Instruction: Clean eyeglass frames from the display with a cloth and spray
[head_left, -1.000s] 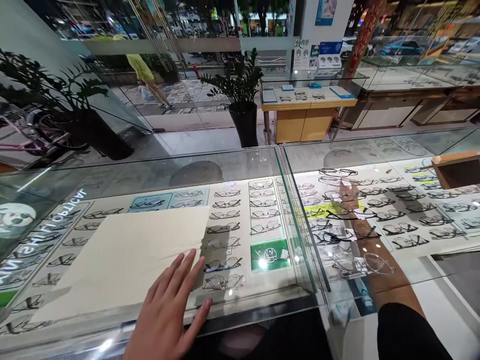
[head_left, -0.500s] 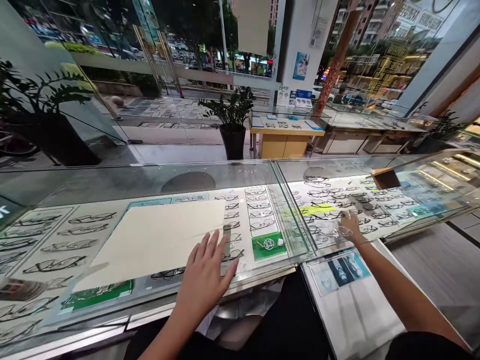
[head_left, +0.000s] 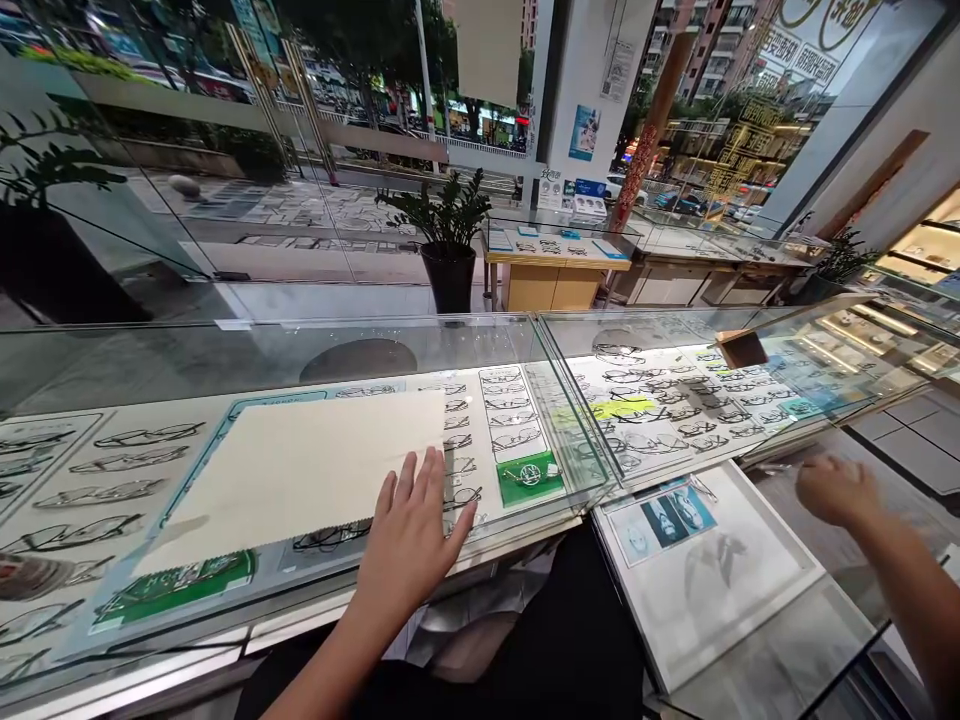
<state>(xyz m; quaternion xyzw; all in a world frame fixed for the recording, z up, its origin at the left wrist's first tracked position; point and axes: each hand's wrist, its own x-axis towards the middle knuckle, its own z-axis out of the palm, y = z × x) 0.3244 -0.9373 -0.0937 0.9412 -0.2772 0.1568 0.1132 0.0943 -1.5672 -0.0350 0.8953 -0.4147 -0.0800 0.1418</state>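
Cream all over, lies as a broad sheet (head_left: 300, 470) on the glass counter (head_left: 525, 537), with its long axis from left to right, dipping toward the lower left. Touches its right end with the left hand (head_left: 412, 520), palm down and fingers fanned, with the thumb past the edge over glass; grips nothing there. Curls the right hand (head_left: 836, 490) nearly into a fist, well apart, just beyond the open drawer (head_left: 772, 570). Seems to pinch a clear frame (head_left: 776, 468) at the fingertips, poking out leftward (too blurred to be sure of its shape or long axis). Turns, by judgement, on 1 relation: from clear frame to sheet, leftward past the far end of the drawer. Puts the left hand nearest the sheet, the right nearest the drawer.

Shows rows of glasses (head_left: 150, 435) under the counter top, but little to read. Bears a round white logo on 1 green card (head_left: 510, 490), right of the sheet; has pale letters on a lower green card (head_left: 225, 575), not legible. Carries small print atop a blue panel (head_left: 289, 397), and picture panels on a poster (head_left: 664, 522) in the drawer. Displays white characters (head_left: 806, 50) and gold lettering (head_left: 739, 150) at the window, both unclear.
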